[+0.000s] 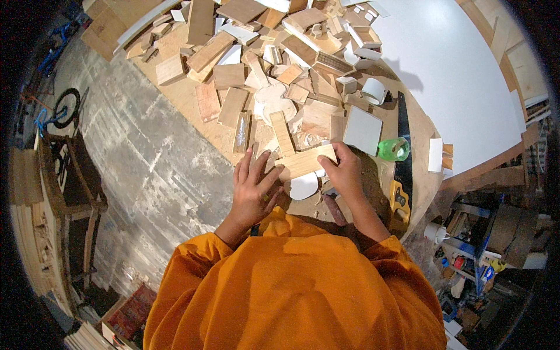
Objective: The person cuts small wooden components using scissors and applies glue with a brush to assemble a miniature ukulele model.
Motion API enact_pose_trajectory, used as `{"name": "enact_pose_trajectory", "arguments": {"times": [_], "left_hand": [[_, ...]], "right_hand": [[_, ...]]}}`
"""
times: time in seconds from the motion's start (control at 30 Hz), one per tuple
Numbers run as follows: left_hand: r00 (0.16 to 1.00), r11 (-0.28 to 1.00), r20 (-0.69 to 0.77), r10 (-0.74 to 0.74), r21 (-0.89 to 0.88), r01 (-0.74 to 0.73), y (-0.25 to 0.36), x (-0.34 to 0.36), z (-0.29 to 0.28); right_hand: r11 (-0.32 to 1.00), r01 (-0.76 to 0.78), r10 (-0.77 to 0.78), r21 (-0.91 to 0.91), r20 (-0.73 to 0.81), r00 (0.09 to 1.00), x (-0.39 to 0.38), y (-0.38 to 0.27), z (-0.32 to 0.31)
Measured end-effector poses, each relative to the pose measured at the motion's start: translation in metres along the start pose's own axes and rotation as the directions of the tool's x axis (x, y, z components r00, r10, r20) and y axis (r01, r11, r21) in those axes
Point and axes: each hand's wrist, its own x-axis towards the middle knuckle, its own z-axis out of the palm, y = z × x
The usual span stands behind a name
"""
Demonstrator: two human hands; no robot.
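A pale rectangular wood block [304, 163] lies crosswise in front of me, tilted slightly up to the right. My right hand [343, 175] grips its right end, thumb on the face and fingers behind. Fingers spread, my left hand [254, 188] is at the block's left end; its fingertips seem to touch the edge. A narrow wood strip [282, 133] runs away from the block's far side. Beyond it sits a flat guitar-shaped wooden piece [272, 97]. Under the block's near edge a rounded white piece [303, 188] shows partly. Close by my right wrist is a dark handle-like object [334, 209].
Wood offcuts [228, 76] heap over the far bench. Right of my hands are a green bottle [394, 149], a handsaw [400, 198] with a yellow handle, a white cup-like item [374, 91] and a large white panel [455, 76]. Concrete floor [146, 157] and a wooden frame [70, 216] are left.
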Motion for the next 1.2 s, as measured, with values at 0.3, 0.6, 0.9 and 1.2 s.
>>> {"name": "enact_pose_trajectory", "arguments": {"times": [0.3, 0.6, 0.9, 1.2], "left_hand": [[1.0, 1.0, -0.002, -0.006, 0.02, 0.006, 0.001, 0.001, 0.0], [1.0, 1.0, 0.003, -0.02, 0.024, 0.02, 0.003, 0.002, -0.001], [1.0, 1.0, -0.017, -0.004, -0.03, 0.004, 0.003, 0.0, -0.001], [0.997, 0.996, 0.002, 0.073, -0.042, -0.073, 0.005, -0.015, -0.011]], "right_hand": [[0.997, 0.036, -0.039, -0.062, -0.053, 0.998, -0.001, 0.006, 0.002], [0.984, 0.114, -0.126, -0.135, -0.087, 0.988, -0.002, -0.005, -0.002], [0.988, -0.082, 0.073, 0.128, 0.075, 0.995, -0.001, 0.013, -0.007], [0.954, -0.257, 0.179, 0.154, 0.395, 0.901, -0.022, -0.002, -0.023]]}}
